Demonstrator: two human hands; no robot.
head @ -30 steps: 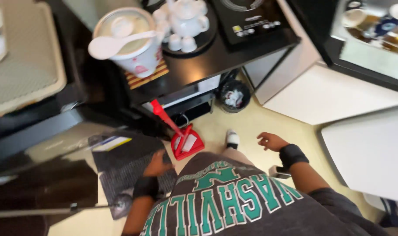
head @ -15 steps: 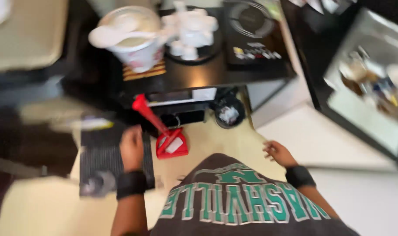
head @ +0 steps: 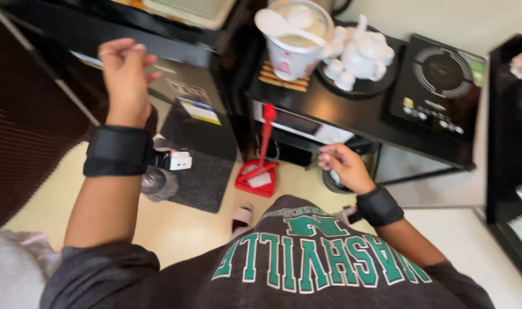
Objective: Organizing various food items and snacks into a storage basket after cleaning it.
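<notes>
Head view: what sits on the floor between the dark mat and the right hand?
A red dustpan with its upright handle lies on the floor between the mat and the right hand.

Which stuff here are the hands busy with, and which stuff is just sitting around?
By the hands:
- left hand, lifted in front of the black cabinet door
- right hand, close to the red dustpan
Neither hand seems to hold anything.

Just sitting around:
- white pot with spoon
- white tea set
- black cooktop
- dark floor mat
</notes>
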